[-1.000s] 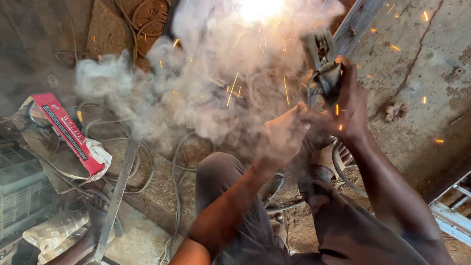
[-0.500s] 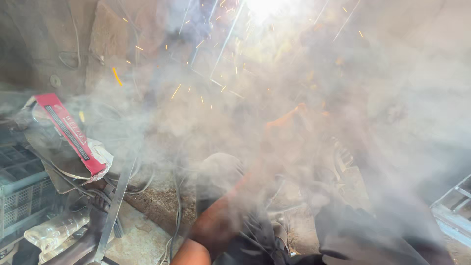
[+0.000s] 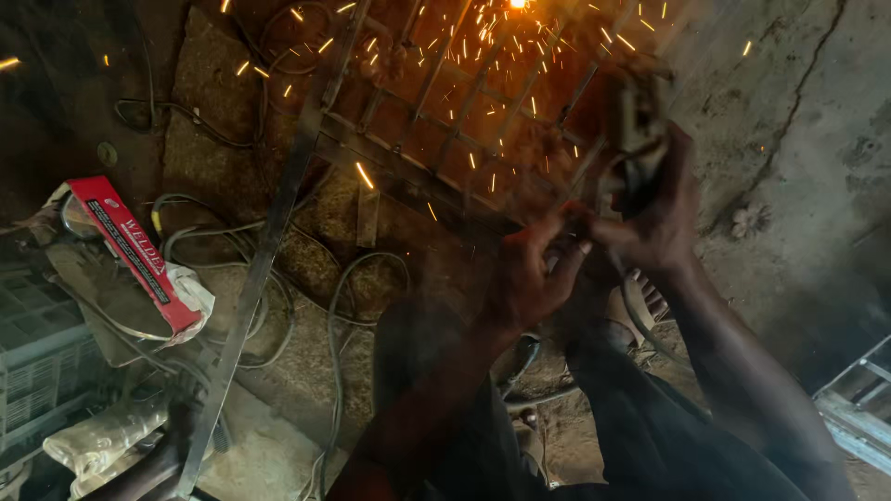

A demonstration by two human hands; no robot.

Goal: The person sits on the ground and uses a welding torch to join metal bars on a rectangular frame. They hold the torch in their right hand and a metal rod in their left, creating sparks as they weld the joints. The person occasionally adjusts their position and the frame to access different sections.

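Observation:
My right hand (image 3: 659, 218) is closed around a welding electrode holder (image 3: 639, 130) that points up toward a bright arc (image 3: 516, 4) at the top edge. My left hand (image 3: 531, 269) is curled just left of the right one, fingers touching it by the holder's handle. Sparks fly over a metal bar grille (image 3: 445, 121) lying on the ground ahead of both hands. My knees and dark trousers fill the bottom of the view, with a sandalled foot (image 3: 640, 301) under the right wrist.
A long flat steel strip (image 3: 260, 269) runs diagonally from the grille to the bottom left. Cables (image 3: 334, 325) loop over the dirt floor. A red electrode box (image 3: 130, 250) lies at left on clutter. A crate (image 3: 37, 362) sits at the left edge, a metal frame (image 3: 858, 408) at right.
Thick white smoke that hid the scene has cleared, so the grille and both hands show again. The hands stay together at the holder while sparks keep flying.

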